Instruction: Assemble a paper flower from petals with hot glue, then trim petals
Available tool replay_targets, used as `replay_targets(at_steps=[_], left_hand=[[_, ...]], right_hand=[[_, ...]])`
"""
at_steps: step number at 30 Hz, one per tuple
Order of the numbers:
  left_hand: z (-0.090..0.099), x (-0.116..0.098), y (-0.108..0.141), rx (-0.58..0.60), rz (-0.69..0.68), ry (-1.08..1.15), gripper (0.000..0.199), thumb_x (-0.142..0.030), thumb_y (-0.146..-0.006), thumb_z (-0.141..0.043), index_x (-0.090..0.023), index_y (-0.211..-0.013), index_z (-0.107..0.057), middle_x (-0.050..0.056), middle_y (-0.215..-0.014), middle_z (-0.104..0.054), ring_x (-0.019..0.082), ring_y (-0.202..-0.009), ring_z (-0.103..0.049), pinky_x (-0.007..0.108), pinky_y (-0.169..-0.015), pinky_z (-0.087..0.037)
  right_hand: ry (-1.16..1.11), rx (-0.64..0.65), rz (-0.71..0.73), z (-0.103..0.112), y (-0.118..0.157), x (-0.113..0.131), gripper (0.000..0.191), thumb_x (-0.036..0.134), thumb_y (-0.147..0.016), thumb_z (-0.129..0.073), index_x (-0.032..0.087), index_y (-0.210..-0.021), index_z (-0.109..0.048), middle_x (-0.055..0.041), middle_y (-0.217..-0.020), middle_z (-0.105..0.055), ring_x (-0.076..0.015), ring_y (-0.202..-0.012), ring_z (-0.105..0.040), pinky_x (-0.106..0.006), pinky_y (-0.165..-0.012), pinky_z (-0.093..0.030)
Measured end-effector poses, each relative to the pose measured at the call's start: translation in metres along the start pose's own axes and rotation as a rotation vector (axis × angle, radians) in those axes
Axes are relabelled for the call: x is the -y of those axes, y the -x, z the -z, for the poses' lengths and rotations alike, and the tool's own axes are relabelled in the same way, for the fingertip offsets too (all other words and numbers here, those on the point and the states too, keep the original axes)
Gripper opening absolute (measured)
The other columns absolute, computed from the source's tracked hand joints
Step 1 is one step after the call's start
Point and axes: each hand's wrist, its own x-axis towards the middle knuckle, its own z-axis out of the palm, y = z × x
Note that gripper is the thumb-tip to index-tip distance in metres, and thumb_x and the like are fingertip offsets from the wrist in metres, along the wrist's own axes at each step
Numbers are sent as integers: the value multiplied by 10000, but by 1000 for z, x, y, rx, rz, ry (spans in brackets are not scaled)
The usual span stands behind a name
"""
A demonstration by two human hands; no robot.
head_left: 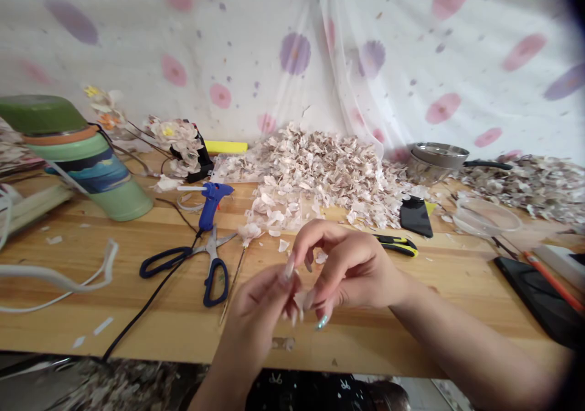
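Hands met over the near part of the bench (388, 344). Bent fingers of the right hand (356, 268) pinched a small pale petal (300, 299); the left hand (258, 307) was loosely curled just beside it, its own grip unclear. Left of them lay scissors (216, 283) with parted blades. Farther off were a blue glue gun (212, 204) and, to the right, a yellow-and-black cutter (402, 245). Beyond spread a heap of petals (324, 161), before a flowered curtain (256, 27).
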Motion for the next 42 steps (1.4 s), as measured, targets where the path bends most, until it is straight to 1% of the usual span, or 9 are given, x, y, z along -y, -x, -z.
replay_targets(at_steps=[3,5,8,11,19,25,29,34,42], left_hand=[[19,4,-22,-393,-203,-641,306,-490,-871,-548,-204,-957,-619,84,-914,-642,256,-846,-586,380,-766,-455],[32,9,-34,-526,-196,-1096,318,-366,-869,-549,-141,-1089,-589,159,-1041,-629,342,-1002,-562,459,-887,-429],[41,16,-44,-502,-121,-1467,336,-304,-875,-533,-82,-1118,-597,210,-1097,-620,393,-1044,-542,473,-899,-425],[41,19,-46,-441,-88,-1548,296,-277,-882,-509,-83,-1069,-633,212,-1068,-644,394,-1025,-554,459,-852,-444],[39,21,-52,-393,-34,-1444,231,-207,-857,-423,-154,-842,-647,212,-907,-682,409,-918,-607,475,-729,-449],[41,14,-48,-387,-93,-1025,205,-324,-869,-442,-201,-862,-605,126,-889,-697,302,-837,-652,412,-724,-489],[24,3,-33,-330,-139,-719,322,-510,-866,-466,-204,-888,-560,39,-729,-659,209,-682,-650,332,-653,-526],[-5,-6,-21,-154,-57,-159,311,-477,-801,-623,-188,-823,-511,-27,-612,-609,116,-459,-565,224,-444,-439],[-19,-11,-19,-207,-9,-45,343,-435,-738,-676,-167,-854,-496,-33,-567,-629,103,-415,-578,182,-410,-428]], right_hand=[[-39,-86,-32,3,0,3,101,130,-740,-796,204,-797,-758,-33,-858,-658,-129,-785,-639,-287,-732,-540],[-27,-127,-41,6,-1,5,147,110,-747,-786,223,-838,-767,-23,-800,-675,-129,-745,-649,-278,-695,-545],[8,-165,-54,11,-1,9,137,133,-770,-769,234,-863,-774,-27,-794,-708,-139,-750,-664,-274,-674,-543],[38,-197,-66,14,-1,13,118,170,-834,-716,239,-909,-774,-35,-804,-729,-151,-765,-671,-295,-689,-546],[147,-331,-30,19,-1,23,134,158,-812,-739,262,-882,-782,-12,-834,-700,-126,-777,-645,-286,-726,-542],[109,-450,-51,21,0,27,89,180,-792,-760,262,-827,-763,8,-753,-696,-122,-681,-632,-279,-637,-536],[113,-547,-108,20,0,34,56,258,-752,-800,252,-762,-745,8,-732,-704,-123,-624,-616,-289,-607,-540],[146,-501,-160,17,-3,34,59,241,-756,-788,240,-739,-731,-2,-788,-690,-138,-777,-632,-291,-701,-529],[149,-588,-373,21,-6,20,181,317,-673,-836,192,-674,-706,6,-689,-664,-110,-655,-583,-259,-620,-475]])
